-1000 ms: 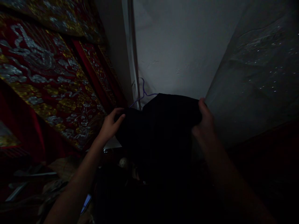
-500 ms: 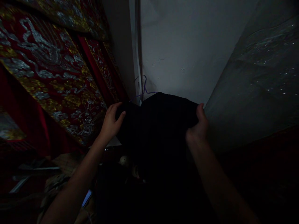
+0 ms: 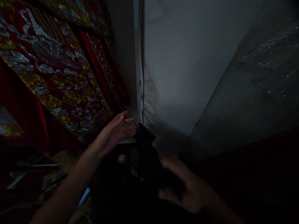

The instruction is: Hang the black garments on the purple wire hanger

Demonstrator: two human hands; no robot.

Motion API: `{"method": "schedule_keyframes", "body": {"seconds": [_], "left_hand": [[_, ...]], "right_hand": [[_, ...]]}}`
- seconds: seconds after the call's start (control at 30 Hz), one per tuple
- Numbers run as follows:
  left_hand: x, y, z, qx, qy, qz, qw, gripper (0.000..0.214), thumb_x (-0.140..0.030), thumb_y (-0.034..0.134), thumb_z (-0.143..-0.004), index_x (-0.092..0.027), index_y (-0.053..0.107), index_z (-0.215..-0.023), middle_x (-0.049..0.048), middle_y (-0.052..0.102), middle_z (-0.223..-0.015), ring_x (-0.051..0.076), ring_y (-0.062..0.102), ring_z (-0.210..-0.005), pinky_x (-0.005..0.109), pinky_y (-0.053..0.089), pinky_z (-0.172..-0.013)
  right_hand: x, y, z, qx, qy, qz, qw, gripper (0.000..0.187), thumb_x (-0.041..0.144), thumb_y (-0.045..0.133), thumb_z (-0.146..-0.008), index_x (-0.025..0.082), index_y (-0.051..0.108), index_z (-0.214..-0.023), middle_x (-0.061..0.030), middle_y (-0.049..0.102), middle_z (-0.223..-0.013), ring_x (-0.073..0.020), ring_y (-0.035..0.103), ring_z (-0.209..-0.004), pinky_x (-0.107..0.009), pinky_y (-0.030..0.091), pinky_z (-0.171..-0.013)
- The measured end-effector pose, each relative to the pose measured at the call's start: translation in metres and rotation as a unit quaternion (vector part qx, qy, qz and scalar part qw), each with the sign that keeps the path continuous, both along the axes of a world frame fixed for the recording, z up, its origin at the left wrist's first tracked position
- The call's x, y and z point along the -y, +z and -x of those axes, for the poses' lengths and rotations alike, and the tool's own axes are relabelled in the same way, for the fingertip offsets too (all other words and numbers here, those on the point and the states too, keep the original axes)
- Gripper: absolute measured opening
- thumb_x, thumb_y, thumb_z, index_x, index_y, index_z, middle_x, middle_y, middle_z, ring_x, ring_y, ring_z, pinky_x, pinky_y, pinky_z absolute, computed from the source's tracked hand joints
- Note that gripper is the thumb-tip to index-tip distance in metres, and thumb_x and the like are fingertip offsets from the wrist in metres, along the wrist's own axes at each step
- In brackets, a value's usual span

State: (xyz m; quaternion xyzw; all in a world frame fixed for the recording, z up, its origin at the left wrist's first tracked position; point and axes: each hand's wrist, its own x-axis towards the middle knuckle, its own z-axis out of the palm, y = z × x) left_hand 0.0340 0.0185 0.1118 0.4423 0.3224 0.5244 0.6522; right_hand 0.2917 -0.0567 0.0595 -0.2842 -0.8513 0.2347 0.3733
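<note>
Our left hand (image 3: pixel 116 130), grip unclear, meets the purple hanger (image 3: pixel 131 116); our right hand (image 3: pixel 162 177) gapes near the dark garment (image 3: pixel 147 144), no longer spread wide.

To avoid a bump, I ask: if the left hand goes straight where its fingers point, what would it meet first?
Most likely the dark garment, just ahead of the left hand; the dim picture leaves depth unclear.

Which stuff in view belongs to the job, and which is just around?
In use:
- purple hanger, at left hand
- dark cloth, near right hand

Just around:
- red embroidered cloth
- glittery sheet
- pale holed thing, possibly a shoe
</note>
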Motion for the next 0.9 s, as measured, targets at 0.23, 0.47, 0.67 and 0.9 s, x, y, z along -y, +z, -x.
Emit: {"method": "schedule_keyframes", "body": {"seconds": [0.23,0.47,0.67,0.9], "left_hand": [[0.039,-0.018,0.009,-0.108,-0.016,-0.027,0.994,0.048,-0.005,0.079,-0.065,-0.022,0.062,-0.107,0.0012,0.057,-0.103,0.013,0.059,-0.085,0.024,0.056,-0.066],[0.067,-0.01,0.035,-0.3,-0.169,-0.19,0.92,0.015,-0.003,0.056,-0.086,-0.018,0.055,-0.084,0.005,0.055,-0.104,0.012,0.054,-0.081,0.024,0.052,-0.067],[0.04,-0.003,0.051,-0.297,-0.045,-0.299,0.906,0.019,-0.01,0.052,-0.094,-0.021,0.055,-0.11,0.0072,0.058,-0.11,0.011,0.061,-0.077,0.027,0.054,-0.07],[-0.018,-0.008,0.06,-0.321,0.213,-0.331,0.861,0.06,-0.032,0.071,-0.084,-0.026,0.044,-0.137,0.0104,0.057,-0.132,0.022,0.066,-0.105,0.042,0.055,-0.094]], "right_hand": [[0.001,-0.008,0.044,0.048,0.304,0.042,0.95,0.048,0.039,0.072,-0.083,0.021,0.061,-0.126,-0.008,0.066,-0.119,-0.0194,0.063,-0.109,-0.031,0.051,-0.095],[-0.081,-0.02,0.009,-0.046,-0.104,-0.054,0.992,0.048,0.035,0.069,-0.087,0.028,0.057,-0.133,-0.0119,0.05,-0.144,-0.0292,0.045,-0.135,-0.052,0.037,-0.113],[-0.11,-0.029,-0.016,0.025,0.001,0.131,0.991,0.027,0.044,0.058,-0.093,0.02,0.067,-0.083,-0.0015,0.067,-0.079,-0.0177,0.063,-0.078,-0.03,0.05,-0.075],[-0.133,0.007,-0.022,-0.18,-0.134,0.159,0.961,0.04,0.059,0.067,-0.081,0.019,0.068,-0.076,0.0016,0.063,-0.07,-0.0149,0.056,-0.067,-0.025,0.043,-0.063]]}}
